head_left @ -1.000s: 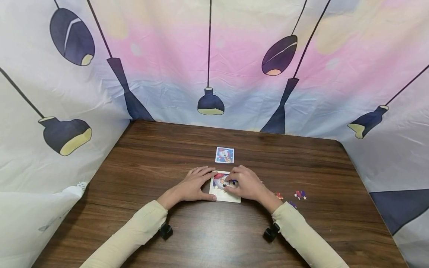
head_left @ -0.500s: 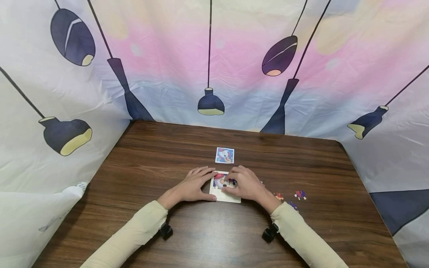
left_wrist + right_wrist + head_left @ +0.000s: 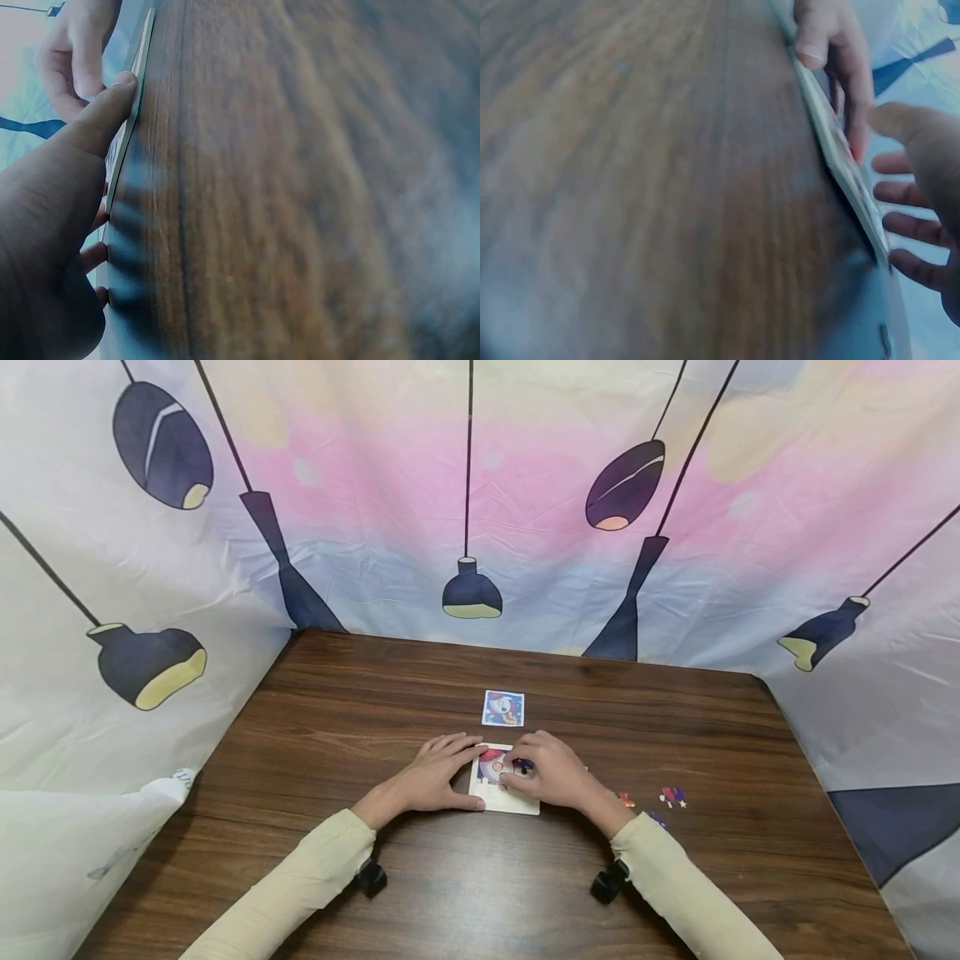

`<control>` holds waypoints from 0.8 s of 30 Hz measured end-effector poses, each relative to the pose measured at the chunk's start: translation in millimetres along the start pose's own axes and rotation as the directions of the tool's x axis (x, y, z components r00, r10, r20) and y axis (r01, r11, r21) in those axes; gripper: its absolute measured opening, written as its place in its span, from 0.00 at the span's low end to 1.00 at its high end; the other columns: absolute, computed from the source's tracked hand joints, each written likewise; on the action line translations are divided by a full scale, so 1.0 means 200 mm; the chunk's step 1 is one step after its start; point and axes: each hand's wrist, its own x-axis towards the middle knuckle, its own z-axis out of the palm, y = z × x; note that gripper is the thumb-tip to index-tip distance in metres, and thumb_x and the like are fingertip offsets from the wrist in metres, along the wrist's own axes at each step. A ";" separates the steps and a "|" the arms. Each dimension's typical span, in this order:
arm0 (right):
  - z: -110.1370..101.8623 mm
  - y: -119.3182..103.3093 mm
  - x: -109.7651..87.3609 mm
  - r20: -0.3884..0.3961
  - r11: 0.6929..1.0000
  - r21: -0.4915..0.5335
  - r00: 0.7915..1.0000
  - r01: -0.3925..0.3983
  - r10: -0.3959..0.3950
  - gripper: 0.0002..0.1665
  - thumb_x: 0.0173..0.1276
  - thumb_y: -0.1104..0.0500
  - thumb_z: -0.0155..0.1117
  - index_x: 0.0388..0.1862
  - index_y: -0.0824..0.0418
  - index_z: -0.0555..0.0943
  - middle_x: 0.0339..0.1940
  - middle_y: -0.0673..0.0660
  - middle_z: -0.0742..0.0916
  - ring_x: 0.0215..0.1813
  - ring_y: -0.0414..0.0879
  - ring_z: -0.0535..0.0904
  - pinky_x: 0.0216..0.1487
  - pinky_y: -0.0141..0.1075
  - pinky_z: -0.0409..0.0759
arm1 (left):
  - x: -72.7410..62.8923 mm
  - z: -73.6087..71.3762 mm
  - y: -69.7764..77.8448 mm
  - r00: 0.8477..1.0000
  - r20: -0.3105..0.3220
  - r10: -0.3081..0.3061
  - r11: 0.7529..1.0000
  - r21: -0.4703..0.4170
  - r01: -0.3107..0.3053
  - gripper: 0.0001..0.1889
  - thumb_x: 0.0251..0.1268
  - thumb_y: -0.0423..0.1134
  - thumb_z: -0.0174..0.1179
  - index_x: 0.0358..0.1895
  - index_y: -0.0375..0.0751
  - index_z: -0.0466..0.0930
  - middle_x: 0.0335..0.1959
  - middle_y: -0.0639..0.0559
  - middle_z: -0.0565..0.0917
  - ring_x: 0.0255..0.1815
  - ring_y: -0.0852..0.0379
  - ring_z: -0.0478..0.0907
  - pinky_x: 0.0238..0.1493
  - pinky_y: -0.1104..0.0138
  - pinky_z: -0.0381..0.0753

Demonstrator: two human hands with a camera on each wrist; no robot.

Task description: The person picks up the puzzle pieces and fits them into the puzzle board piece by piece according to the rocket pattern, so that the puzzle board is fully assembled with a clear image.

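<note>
A small pale puzzle board (image 3: 498, 802), partly filled with a clown-like picture, lies between my hands in the head view. My left hand (image 3: 429, 779) rests along its left side with spread fingers, thumb on the near edge and index finger at the far corner. The left wrist view shows that thumb (image 3: 109, 112) lying on the board's edge. My right hand (image 3: 552, 770) is over the board's right part with bent fingers. Beneath it a dark blue patch (image 3: 523, 766) of puzzle shows. Whether its fingertips pinch a puzzle piece is hidden.
A square picture card (image 3: 503, 708) lies beyond the board. Loose puzzle pieces, red and purple (image 3: 672, 797), orange (image 3: 626, 800) and blue (image 3: 657, 819), lie to the right near the right sleeve. A printed curtain (image 3: 480, 510) surrounds the wooden table (image 3: 375, 693).
My right hand shifts very slightly over the board, its fingertips moving a little around the same spot. My left hand and the board stay in place.
</note>
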 end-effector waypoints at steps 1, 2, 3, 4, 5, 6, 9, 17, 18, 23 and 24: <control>-0.01 0.01 -0.01 -0.005 1.000 0.019 1.000 -0.007 0.007 0.18 0.65 0.41 0.73 0.43 0.51 0.91 0.43 0.47 0.88 0.46 0.42 0.79 0.46 0.41 0.81 | 0.00 0.00 0.00 1.000 0.001 -0.001 1.000 0.001 0.001 0.51 0.59 0.73 0.63 0.81 0.50 0.60 0.81 0.50 0.60 0.82 0.42 0.52 0.76 0.39 0.50; -0.02 0.02 -0.02 -0.008 0.999 0.036 1.000 -0.012 0.012 0.18 0.66 0.41 0.73 0.45 0.51 0.90 0.44 0.47 0.88 0.47 0.42 0.80 0.48 0.42 0.81 | 0.00 0.00 0.00 1.000 0.003 -0.002 1.000 0.001 0.002 0.51 0.59 0.73 0.63 0.81 0.51 0.60 0.82 0.50 0.59 0.82 0.42 0.52 0.76 0.39 0.50; -0.04 0.03 -0.02 -0.011 0.998 0.054 1.000 -0.017 0.018 0.18 0.67 0.42 0.72 0.46 0.52 0.90 0.45 0.47 0.88 0.49 0.43 0.80 0.50 0.43 0.81 | 0.00 0.00 0.00 1.000 0.005 -0.004 1.000 0.001 0.004 0.51 0.59 0.74 0.63 0.81 0.51 0.60 0.82 0.50 0.59 0.82 0.42 0.51 0.76 0.38 0.50; -0.06 0.04 -0.04 -0.010 0.997 0.074 0.999 -0.029 0.030 0.18 0.67 0.43 0.72 0.48 0.52 0.90 0.47 0.47 0.88 0.50 0.43 0.80 0.52 0.45 0.82 | 0.00 0.00 0.00 1.000 0.005 -0.005 1.000 0.002 0.005 0.51 0.59 0.74 0.62 0.81 0.51 0.60 0.82 0.50 0.59 0.82 0.42 0.51 0.76 0.38 0.50; -0.07 0.06 -0.05 -0.010 0.996 0.085 0.999 -0.040 0.041 0.19 0.67 0.43 0.72 0.50 0.53 0.90 0.48 0.48 0.88 0.52 0.44 0.81 0.53 0.46 0.82 | 0.00 0.00 0.00 1.000 0.005 -0.007 1.000 0.002 0.007 0.51 0.59 0.74 0.62 0.81 0.51 0.60 0.82 0.50 0.59 0.82 0.42 0.51 0.76 0.38 0.50; -0.09 0.07 -0.06 -0.011 0.994 0.095 0.999 -0.048 0.050 0.20 0.68 0.43 0.72 0.51 0.53 0.89 0.49 0.48 0.88 0.53 0.45 0.81 0.54 0.47 0.82 | 0.00 0.00 0.00 1.000 0.006 -0.009 1.000 0.004 0.008 0.51 0.58 0.74 0.62 0.81 0.52 0.60 0.82 0.50 0.59 0.82 0.42 0.51 0.76 0.38 0.50; -0.14 0.10 -0.10 -0.025 0.989 0.130 0.997 -0.070 0.074 0.21 0.69 0.45 0.72 0.54 0.55 0.89 0.51 0.49 0.88 0.56 0.47 0.81 0.56 0.49 0.81 | 0.00 0.00 0.00 1.000 0.009 -0.012 1.000 -0.001 0.012 0.51 0.58 0.74 0.63 0.81 0.52 0.60 0.82 0.50 0.59 0.82 0.43 0.51 0.76 0.38 0.49; -0.27 0.18 -0.23 -0.079 0.986 0.118 0.989 -0.118 0.128 0.21 0.69 0.45 0.71 0.55 0.55 0.88 0.53 0.50 0.88 0.57 0.49 0.82 0.57 0.53 0.81 | 0.00 0.00 0.00 1.000 0.006 -0.005 1.000 -0.004 0.005 0.51 0.58 0.73 0.63 0.81 0.52 0.60 0.82 0.50 0.59 0.82 0.43 0.51 0.76 0.38 0.49; -0.29 0.19 -0.25 -0.085 0.985 0.115 0.987 -0.125 0.135 0.21 0.69 0.45 0.71 0.55 0.55 0.88 0.53 0.51 0.88 0.58 0.50 0.82 0.58 0.54 0.80 | 0.00 0.00 0.00 1.000 0.008 -0.005 1.000 -0.003 0.005 0.51 0.59 0.73 0.63 0.81 0.52 0.60 0.82 0.50 0.59 0.82 0.43 0.51 0.76 0.38 0.49; -0.35 0.24 -0.35 -0.113 0.984 0.089 0.979 -0.158 0.167 0.20 0.69 0.48 0.72 0.54 0.56 0.88 0.52 0.52 0.89 0.57 0.53 0.83 0.56 0.56 0.81 | 0.00 0.00 0.00 1.000 0.009 -0.004 1.000 -0.007 0.004 0.51 0.58 0.73 0.63 0.81 0.52 0.60 0.82 0.50 0.59 0.82 0.42 0.51 0.76 0.38 0.49; -0.37 0.25 -0.37 -0.116 0.983 0.089 0.978 -0.162 0.172 0.19 0.69 0.48 0.73 0.54 0.56 0.88 0.52 0.52 0.89 0.56 0.53 0.83 0.55 0.55 0.81 | 0.00 0.00 0.00 1.000 0.010 -0.005 1.000 -0.008 0.005 0.51 0.58 0.73 0.63 0.81 0.52 0.60 0.82 0.50 0.59 0.82 0.42 0.51 0.76 0.38 0.49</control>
